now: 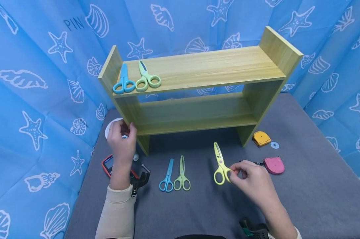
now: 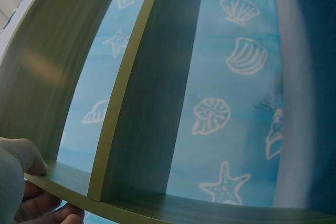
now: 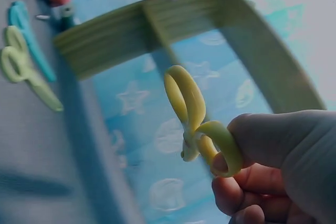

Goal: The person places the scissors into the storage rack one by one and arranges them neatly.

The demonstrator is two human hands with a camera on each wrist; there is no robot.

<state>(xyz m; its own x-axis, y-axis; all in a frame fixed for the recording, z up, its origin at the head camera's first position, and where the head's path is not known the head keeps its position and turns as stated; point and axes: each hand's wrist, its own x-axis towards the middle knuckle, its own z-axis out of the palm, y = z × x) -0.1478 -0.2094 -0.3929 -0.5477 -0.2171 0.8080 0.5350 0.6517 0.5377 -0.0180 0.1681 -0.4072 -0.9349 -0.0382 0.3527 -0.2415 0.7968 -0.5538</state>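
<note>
My right hand (image 1: 254, 179) pinches one handle loop of the yellow scissors (image 1: 220, 162), held up with the blades pointing away toward the shelf. In the right wrist view the thumb and fingers close on that loop (image 3: 227, 148). My left hand (image 1: 122, 141) grips the left side panel of the wooden shelf (image 1: 198, 127), thumb on the inner face and fingers outside, as the left wrist view shows. Blue scissors (image 1: 124, 79) and green scissors (image 1: 147, 78) lie on the top board's left end. Another blue pair (image 1: 167, 177) and green pair (image 1: 182, 176) lie on the table before the shelf.
Right of the shelf lie a yellow tape measure (image 1: 261, 138), a grey washer (image 1: 274, 145) and a pink tape measure (image 1: 274, 165). Near my left forearm are a red-and-black device (image 1: 108, 164), a small screw (image 1: 145, 168) and a white round item (image 1: 108, 127). A blue curtain (image 1: 57, 116) surrounds the table.
</note>
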